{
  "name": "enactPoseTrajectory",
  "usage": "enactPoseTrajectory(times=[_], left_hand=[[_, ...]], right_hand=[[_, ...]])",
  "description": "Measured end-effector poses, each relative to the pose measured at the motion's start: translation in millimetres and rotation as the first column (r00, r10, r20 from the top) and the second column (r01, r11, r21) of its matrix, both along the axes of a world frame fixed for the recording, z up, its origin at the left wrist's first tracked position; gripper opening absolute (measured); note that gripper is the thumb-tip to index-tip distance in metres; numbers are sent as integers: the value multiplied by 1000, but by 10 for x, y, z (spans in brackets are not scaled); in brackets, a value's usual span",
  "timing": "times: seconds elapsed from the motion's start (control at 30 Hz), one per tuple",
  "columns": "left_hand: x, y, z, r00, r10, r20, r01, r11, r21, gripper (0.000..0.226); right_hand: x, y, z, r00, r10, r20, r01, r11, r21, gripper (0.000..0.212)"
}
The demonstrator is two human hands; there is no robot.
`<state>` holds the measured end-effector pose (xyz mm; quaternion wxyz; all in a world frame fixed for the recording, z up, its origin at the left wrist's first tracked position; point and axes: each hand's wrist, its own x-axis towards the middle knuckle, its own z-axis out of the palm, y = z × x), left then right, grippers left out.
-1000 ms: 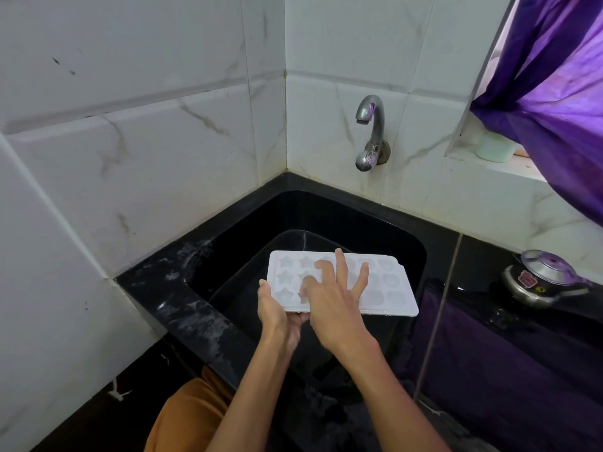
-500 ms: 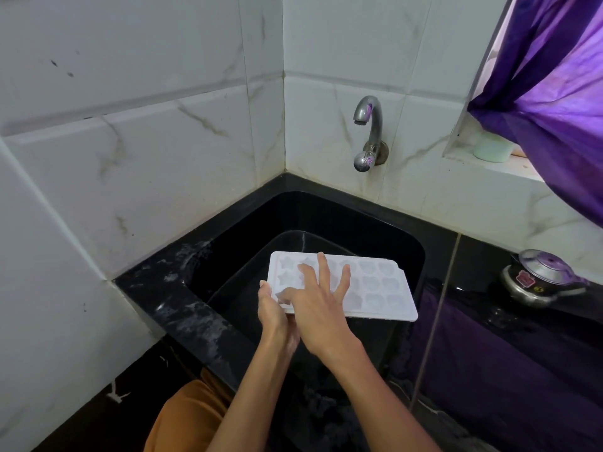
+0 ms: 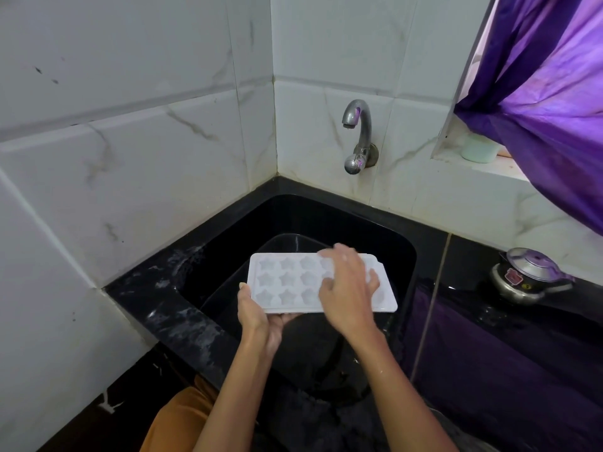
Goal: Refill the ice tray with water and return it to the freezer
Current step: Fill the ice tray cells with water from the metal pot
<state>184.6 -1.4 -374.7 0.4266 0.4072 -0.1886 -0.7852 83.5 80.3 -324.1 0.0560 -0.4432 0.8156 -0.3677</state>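
One ice tray [image 3: 287, 283], two hands, nine visible star moulds.

The right hand [image 3: 347, 288] is motion-blurred and covers the ice tray's [image 3: 287, 282] right cells. The left hand's [image 3: 257, 316] fingers hide beneath the tray. Both forearms run off the bottom edge.

A white ice tray [image 3: 287, 282] with star-shaped cells is held level over a black sink [image 3: 385, 236]. The left hand [image 3: 257, 316] grips its near-left corner from below, thumb at the rim. The right hand [image 3: 347, 288] lies across the tray's right half, fingers spread and blurred. A chrome tap [image 3: 359, 135] juts from the tiled wall at twelve o'clock. At three o'clock sits a steel pressure cooker [image 3: 528, 277]; a purple curtain [image 3: 548, 102] hangs at two o'clock.
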Motion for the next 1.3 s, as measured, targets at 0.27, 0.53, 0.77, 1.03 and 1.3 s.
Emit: enactPoseTrajectory(times=[0.27, 0.53, 0.77, 1.03, 1.3], left_hand=[[7, -8, 24, 1000, -14, 0, 14, 1000, 2, 54], [-5, 24, -23, 994, -87, 63, 83, 994, 69, 51], [46, 20, -152, 959, -115, 258, 100, 992, 72, 19], [-55, 104, -336, 900, -263, 348, 226, 964, 143, 44], [-80, 150, -273, 887, -298, 352, 260, 953, 152, 49]], right_hand=[[-467, 176, -280, 840, -503, 204, 525, 848, -72, 44], [-638, 244, -402, 614, -445, 652, 632, 772, -68, 48], [-587, 257, -317, 750, -473, 462, 616, 754, -228, 38], [-426, 253, -143, 902, -426, 67, 421, 836, -352, 30], [-310, 211, -48, 877, -383, -290, 247, 878, -411, 20]])
